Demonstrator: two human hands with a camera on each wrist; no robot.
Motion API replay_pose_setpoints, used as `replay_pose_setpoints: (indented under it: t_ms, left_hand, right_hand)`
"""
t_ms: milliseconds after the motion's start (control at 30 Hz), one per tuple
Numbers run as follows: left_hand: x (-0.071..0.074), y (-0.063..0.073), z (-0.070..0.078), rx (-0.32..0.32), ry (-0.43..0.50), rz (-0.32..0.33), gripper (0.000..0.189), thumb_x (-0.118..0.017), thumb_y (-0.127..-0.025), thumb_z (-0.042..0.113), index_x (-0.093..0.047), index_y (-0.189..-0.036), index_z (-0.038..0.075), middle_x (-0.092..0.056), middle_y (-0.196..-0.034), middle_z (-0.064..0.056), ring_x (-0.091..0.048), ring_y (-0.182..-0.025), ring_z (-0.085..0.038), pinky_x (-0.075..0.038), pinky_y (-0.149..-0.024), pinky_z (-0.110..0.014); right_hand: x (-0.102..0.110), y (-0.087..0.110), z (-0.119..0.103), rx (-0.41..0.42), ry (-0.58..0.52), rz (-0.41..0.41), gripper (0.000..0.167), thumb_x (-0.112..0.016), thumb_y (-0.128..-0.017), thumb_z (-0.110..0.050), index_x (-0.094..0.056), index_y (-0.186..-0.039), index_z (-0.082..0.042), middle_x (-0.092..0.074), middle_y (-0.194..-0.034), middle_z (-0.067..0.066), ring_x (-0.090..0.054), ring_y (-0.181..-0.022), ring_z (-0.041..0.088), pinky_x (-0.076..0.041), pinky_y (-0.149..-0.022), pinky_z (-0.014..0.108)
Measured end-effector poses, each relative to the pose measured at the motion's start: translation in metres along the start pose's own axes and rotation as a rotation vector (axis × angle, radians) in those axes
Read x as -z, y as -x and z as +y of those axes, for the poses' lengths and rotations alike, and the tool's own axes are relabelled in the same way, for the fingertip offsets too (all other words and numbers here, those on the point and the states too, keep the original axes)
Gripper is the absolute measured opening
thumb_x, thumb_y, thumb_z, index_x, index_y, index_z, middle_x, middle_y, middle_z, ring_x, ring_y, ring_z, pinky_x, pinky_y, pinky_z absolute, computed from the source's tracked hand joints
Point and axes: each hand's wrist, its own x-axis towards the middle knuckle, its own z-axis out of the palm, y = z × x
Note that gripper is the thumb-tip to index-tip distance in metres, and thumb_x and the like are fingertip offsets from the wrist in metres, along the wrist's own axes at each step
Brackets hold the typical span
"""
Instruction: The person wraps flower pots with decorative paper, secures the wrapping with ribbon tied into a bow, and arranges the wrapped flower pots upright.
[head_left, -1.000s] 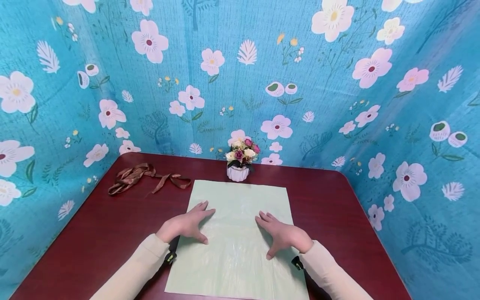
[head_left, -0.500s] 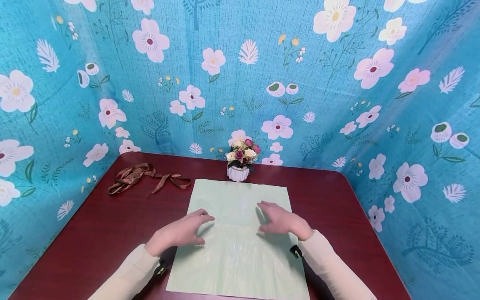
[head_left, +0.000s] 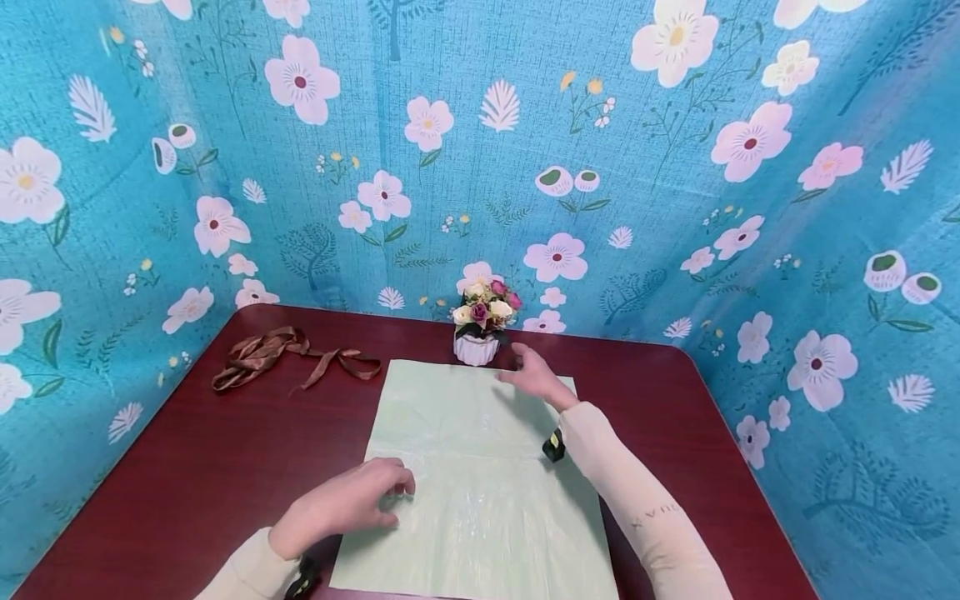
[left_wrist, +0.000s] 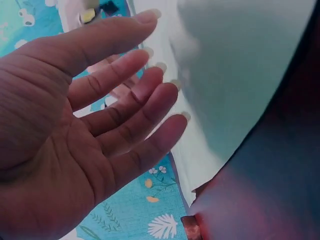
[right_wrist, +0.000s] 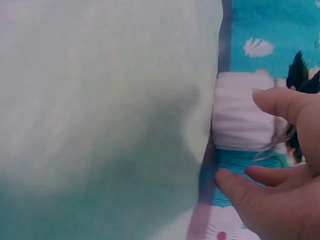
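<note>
A pale green sheet [head_left: 480,475], creased and slightly shiny, lies flat on the dark red table [head_left: 247,467]. Over its left side my left hand [head_left: 352,500] hovers with relaxed, slightly bent fingers; the left wrist view shows nothing in its palm. My right hand [head_left: 536,377] reaches over the sheet's far edge, fingers apart and holding nothing. Closest to it is a small white ribbed pot [right_wrist: 240,112] of artificial flowers [head_left: 483,308] in cream and purple, with twine around its rim. In the right wrist view the thumb [right_wrist: 280,101] overlaps the pot.
A brown ribbon [head_left: 270,354] lies loosely bunched at the table's back left, one end trailing right. Blue floral cloth [head_left: 465,150] hangs behind the table and along both sides.
My right hand has moved forward from above the sheet's middle to beside the flower pot. The left hand has drawn back toward the near left, its fingers more bent.
</note>
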Motion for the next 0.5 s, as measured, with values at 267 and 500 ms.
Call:
replay_pose_setpoints:
  t_ms: [267, 500]
  left_hand:
    - [-0.011, 0.01, 0.009, 0.042, -0.118, 0.018, 0.04, -0.087, -0.075, 0.011, -0.069, -0.111, 0.012, -0.061, -0.116, -0.003, -0.061, -0.105, -0.017, -0.053, -0.088, -0.033]
    - [-0.022, 0.021, 0.019, 0.112, -0.075, -0.044, 0.056, -0.082, -0.086, 0.021, -0.063, -0.137, 0.011, -0.048, -0.153, -0.019, -0.046, -0.141, -0.038, -0.046, -0.107, -0.048]
  right_hand:
    - [-0.013, -0.032, 0.006, 0.024, -0.212, 0.033, 0.072, -0.079, -0.087, -0.012, -0.044, -0.147, 0.003, -0.049, -0.148, 0.023, -0.046, -0.138, 0.036, -0.039, -0.113, 0.052]
    - [-0.023, -0.046, -0.004, -0.013, -0.389, 0.039, 0.085, -0.082, -0.084, -0.012, -0.035, -0.155, -0.006, -0.041, -0.157, 0.017, -0.039, -0.145, 0.032, -0.038, -0.115, 0.051]
